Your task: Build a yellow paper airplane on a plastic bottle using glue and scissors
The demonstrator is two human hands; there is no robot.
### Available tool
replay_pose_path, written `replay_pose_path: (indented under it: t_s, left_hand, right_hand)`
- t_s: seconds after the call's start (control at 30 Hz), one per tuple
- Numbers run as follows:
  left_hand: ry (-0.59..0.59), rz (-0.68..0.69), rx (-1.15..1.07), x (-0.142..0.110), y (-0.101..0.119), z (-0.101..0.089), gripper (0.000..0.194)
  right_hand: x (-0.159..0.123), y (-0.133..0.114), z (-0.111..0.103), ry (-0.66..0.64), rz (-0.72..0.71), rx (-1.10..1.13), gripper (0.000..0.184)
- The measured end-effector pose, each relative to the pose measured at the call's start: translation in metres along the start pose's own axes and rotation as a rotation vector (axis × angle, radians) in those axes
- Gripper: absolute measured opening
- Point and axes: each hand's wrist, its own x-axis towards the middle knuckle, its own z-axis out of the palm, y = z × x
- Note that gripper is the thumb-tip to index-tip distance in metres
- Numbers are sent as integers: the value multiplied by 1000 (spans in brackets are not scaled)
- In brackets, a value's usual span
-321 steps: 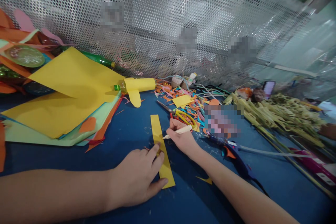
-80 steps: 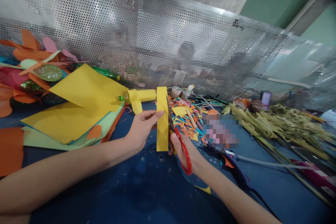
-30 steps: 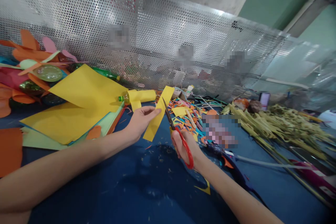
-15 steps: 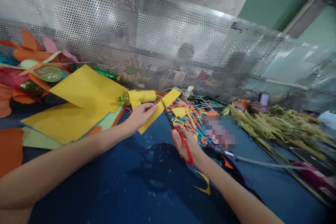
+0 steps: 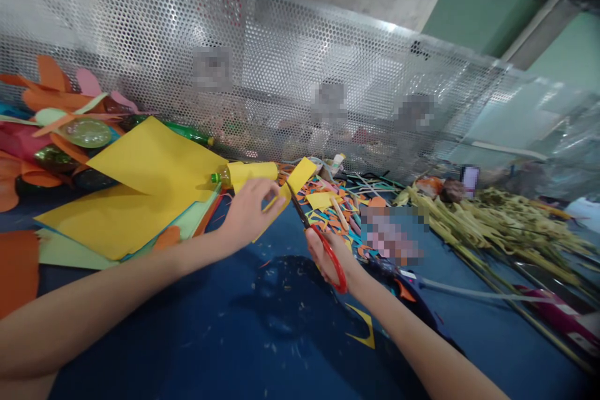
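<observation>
My left hand (image 5: 248, 212) pinches a strip of yellow paper (image 5: 299, 176) and holds it above the blue table (image 5: 225, 325), tilted up to the right. My right hand (image 5: 328, 256) grips red-handled scissors (image 5: 315, 234), whose blades point up-left and meet the strip's lower edge. A curved yellow offcut (image 5: 363, 329) lies on the table just below my right wrist. Behind my left hand lies a small bottle wrapped in yellow paper (image 5: 248, 172).
A stack of yellow, green and orange sheets (image 5: 126, 200) lies at the left, with paper flowers (image 5: 56, 119) behind it. Coloured scraps (image 5: 342, 200) and a heap of dried leaves (image 5: 497, 212) lie at the right. A glue gun (image 5: 412, 294) rests near my right forearm. A perforated metal screen (image 5: 281, 75) closes the back.
The strip, held upright earlier, has been turned to slant up-right and drawn closer into my left hand. The scissors have cut along it, and a curved offcut has dropped onto the table.
</observation>
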Motion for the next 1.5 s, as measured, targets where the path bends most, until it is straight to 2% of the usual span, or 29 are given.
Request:
replay_pose_path:
  t_s: [0.07,0.13,0.17,0.2,0.23,0.3,0.43,0.5,0.63,0.7,0.8,0.9,1.2,1.5]
  left_hand:
    - [-296,-87,-160,-11,13,5,35]
    - [-596,-297,-430,-22,21,13,42]
    - [-681,-388,-543,-26,24,18,41]
    - [-712,-461,-629,-30,24,22,39]
    - [-700,-530,-706,-33,24,25,36]
    - [-585,-609,-849,-35,21,30,33]
    - [-244,-578,-1112,-31,17,29,30]
    - [-157,-565,-1230,-26,18,25,29]
    - [-184,-567,-1379,-18,24,17,27]
    - [-156,-552,-1394,-15,26,14,26]
    - [-57,-518,-1351,-13,23,14,18]
    - [-19,-501,-1261,-12,17,17,18]
    - [-92,-507,-1029,-14,14,19,26]
    - [-146,-511,-964,-19,19,18,31]
  right_hand:
    - [-2,-8,1,2,50,-25,50]
    - [-6,-17,2,2,64,-17,52]
    - [-8,-21,3,-4,64,9,53]
    - [-10,-25,4,-14,67,47,54]
    - [-11,-28,4,-26,70,96,55]
    - [-15,-32,6,-56,67,213,57]
    - [-18,-31,10,-99,27,380,60]
    - [-19,-28,12,-103,4,412,60]
    - [-21,-24,13,-123,-68,360,59]
    - [-22,-22,12,-135,-99,302,57]
    - [-22,-22,9,-133,-102,226,54]
    - [-21,-22,6,-170,-104,160,56]
    - [-22,-28,3,-194,-185,53,57]
    - [-22,-27,3,-161,-185,86,54]
